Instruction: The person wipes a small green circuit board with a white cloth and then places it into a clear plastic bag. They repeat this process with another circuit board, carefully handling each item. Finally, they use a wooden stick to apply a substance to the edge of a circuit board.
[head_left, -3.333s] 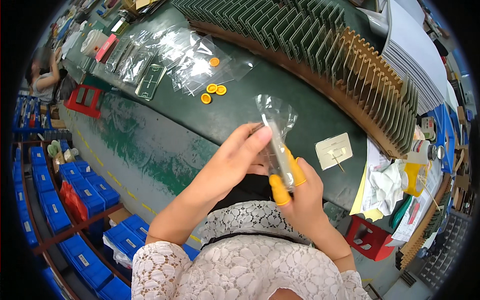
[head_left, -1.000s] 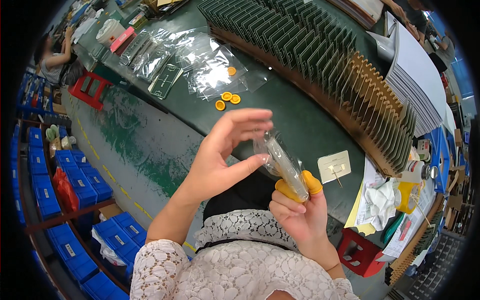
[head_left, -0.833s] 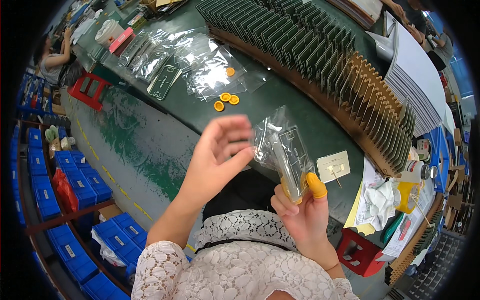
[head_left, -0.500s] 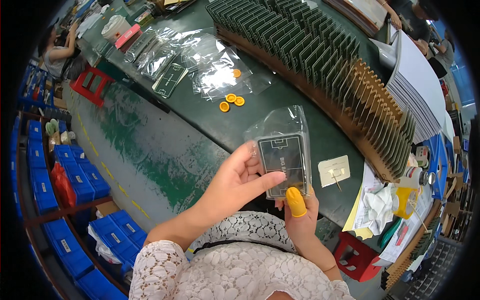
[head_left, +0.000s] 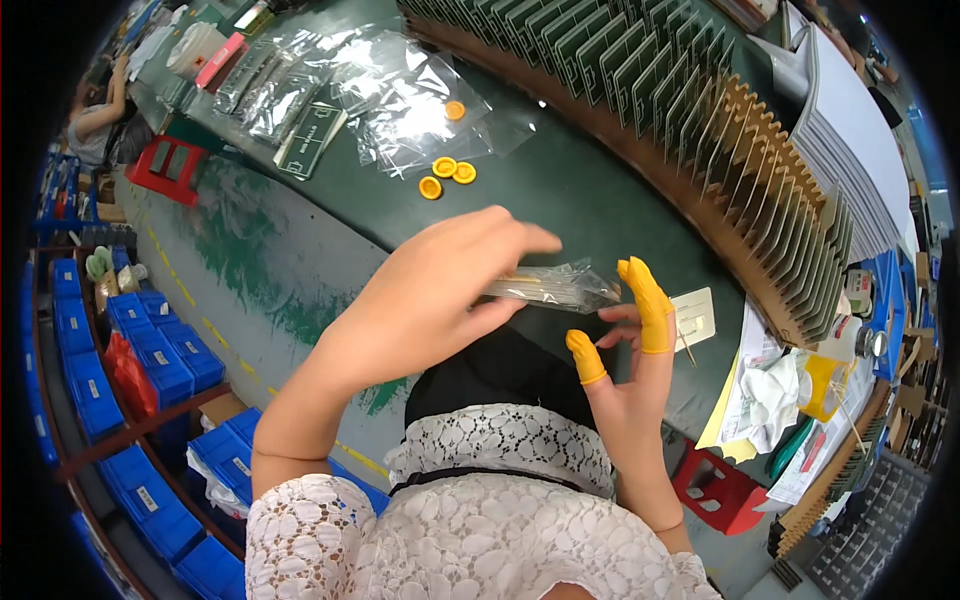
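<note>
My left hand [head_left: 430, 290] grips a clear plastic bag [head_left: 565, 287] with a stack of flat boards inside, thumb below and fingers above. The bag is turned edge-on, so the printed faces are hidden and only thin layered edges show. Just right of the bag is my right hand [head_left: 632, 375], its thumb and index finger spread apart, both in yellow finger cots [head_left: 650, 300]. The other right fingers curl close to the bag's end; whether they touch it I cannot tell.
Loose yellow finger cots [head_left: 445, 168] and clear bags [head_left: 400, 100] lie farther up the green table, beside packed green boards [head_left: 311, 140]. A rack of upright boards [head_left: 700, 130] runs along the right. Nearby are a small cream card [head_left: 693, 315] and a yellow-liquid bottle [head_left: 828, 380].
The bag has tipped from face-up to edge-on and now sits in my left hand alone. My right hand has let go and spread its fingers.
</note>
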